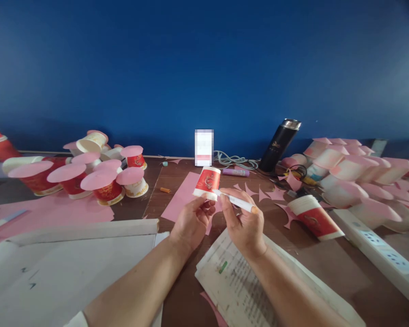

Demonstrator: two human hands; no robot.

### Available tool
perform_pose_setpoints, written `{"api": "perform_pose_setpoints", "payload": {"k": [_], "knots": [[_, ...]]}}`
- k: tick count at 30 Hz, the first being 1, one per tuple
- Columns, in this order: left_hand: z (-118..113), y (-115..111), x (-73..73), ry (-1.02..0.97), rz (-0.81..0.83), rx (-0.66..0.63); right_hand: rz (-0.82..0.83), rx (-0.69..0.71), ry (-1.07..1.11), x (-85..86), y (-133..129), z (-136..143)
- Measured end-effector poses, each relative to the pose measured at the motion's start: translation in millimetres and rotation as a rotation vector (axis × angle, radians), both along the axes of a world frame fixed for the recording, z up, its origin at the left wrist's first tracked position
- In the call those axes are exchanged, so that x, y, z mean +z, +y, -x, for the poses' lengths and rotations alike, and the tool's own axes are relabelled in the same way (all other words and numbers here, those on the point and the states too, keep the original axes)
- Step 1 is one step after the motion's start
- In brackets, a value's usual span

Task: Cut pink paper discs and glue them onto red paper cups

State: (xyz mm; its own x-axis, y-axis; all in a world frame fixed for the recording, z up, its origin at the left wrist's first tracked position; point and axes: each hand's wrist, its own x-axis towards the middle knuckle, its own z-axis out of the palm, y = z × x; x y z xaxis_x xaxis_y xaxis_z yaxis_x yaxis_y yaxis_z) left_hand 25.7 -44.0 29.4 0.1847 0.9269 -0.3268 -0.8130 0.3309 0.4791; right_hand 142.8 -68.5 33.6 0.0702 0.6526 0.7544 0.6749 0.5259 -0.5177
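Note:
In the middle of the head view my left hand (195,221) is closed on the lower rim of a red and white paper cup (207,180), which tilts slightly. My right hand (244,221) grips a white glue pen (237,200) with an orange end; its tip meets or nearly meets the cup's lower right edge. Beneath the cup lies a sheet of pink paper (180,197). A printed booklet (231,277) rests under my right forearm.
Cups topped with pink discs (102,180) crowd the left, and more pink-topped cups (357,168) the right. A black thermos (279,145) leans near the blue wall. Nested cups (315,218) lie beside a power strip (378,250). Pink scraps (276,193) are scattered around. A white box (71,268) stands front left.

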Motion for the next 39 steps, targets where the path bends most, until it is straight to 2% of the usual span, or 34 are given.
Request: {"api": "perform_pose_setpoints", "payload": {"k": [20,27,39], "knots": [[1.7,2.0,-1.4,-0.014,-0.039,-0.02,0.011,0.0,-0.023,0.8,-1.1,-1.4],[0.0,2.7,0.9,-0.011,0.022,0.018,0.003,0.009,-0.023,1.1,-1.4,-1.4],[-0.2,3.6,-4.5,-0.034,-0.011,-0.003,-0.015,0.004,-0.024,0.4,-0.4,-1.4]]}}
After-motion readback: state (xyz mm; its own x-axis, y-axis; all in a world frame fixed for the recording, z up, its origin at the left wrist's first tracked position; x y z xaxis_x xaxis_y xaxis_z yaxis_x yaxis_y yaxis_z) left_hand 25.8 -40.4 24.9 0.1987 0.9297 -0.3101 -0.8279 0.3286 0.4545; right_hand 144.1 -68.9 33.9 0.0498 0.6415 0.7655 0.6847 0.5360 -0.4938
